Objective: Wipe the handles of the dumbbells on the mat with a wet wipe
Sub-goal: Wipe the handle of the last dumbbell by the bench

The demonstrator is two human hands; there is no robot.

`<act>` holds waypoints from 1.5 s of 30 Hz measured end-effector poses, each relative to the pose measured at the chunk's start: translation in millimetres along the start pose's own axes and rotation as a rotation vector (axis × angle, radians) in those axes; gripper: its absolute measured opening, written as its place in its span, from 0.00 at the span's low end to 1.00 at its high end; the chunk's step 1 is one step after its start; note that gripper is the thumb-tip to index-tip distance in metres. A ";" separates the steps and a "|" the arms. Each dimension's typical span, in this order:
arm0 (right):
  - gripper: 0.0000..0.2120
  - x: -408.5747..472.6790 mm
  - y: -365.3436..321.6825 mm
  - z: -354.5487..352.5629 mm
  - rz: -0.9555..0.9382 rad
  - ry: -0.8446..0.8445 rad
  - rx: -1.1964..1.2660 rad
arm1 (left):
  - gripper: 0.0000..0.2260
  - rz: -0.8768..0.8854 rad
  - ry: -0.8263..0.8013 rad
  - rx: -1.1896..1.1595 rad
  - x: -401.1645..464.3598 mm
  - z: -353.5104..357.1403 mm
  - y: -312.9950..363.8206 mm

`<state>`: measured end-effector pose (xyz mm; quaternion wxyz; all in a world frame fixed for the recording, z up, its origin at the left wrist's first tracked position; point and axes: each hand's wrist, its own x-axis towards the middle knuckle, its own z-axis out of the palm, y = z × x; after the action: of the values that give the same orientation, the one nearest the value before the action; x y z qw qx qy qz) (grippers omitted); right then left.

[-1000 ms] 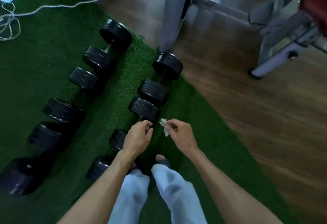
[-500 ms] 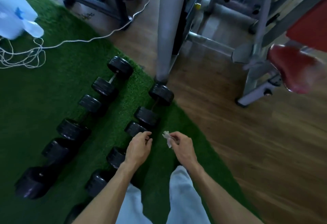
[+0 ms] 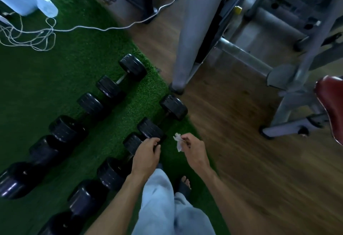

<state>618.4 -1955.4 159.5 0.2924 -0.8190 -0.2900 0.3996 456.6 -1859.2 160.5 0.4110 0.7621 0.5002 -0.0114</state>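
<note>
Green artificial-turf mat (image 3: 78, 64) carries two rows of black round-ended dumbbells (image 3: 121, 81) | right hand (image 3: 194, 151) fingers pinch crumpled white wet wipe (image 3: 178, 142) above mat edge | left hand (image 3: 146, 156) loosely curled, holding nothing.

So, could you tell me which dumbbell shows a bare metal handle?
The farthest dumbbell in the left row; its silver bar shows, the others' handles look dark or hidden.
</note>
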 end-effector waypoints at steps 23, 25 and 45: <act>0.11 328.1 218.4 196.8 -0.437 -0.279 -0.096 | 0.18 -0.159 0.351 0.141 270.0 229.1 -225.5; 0.13 338.9 227.7 214.3 -0.536 -0.317 -0.090 | 0.18 -0.159 0.355 0.201 277.8 230.2 -237.7; 0.13 340.7 265.9 260.8 -0.716 -0.279 0.191 | 0.17 -0.093 0.280 0.073 292.4 217.6 -254.8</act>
<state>642.3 -1825.2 -327.6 0.4458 -0.5731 -0.5557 0.4049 491.6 -1736.6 -265.5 0.3083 0.7464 0.5869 0.0579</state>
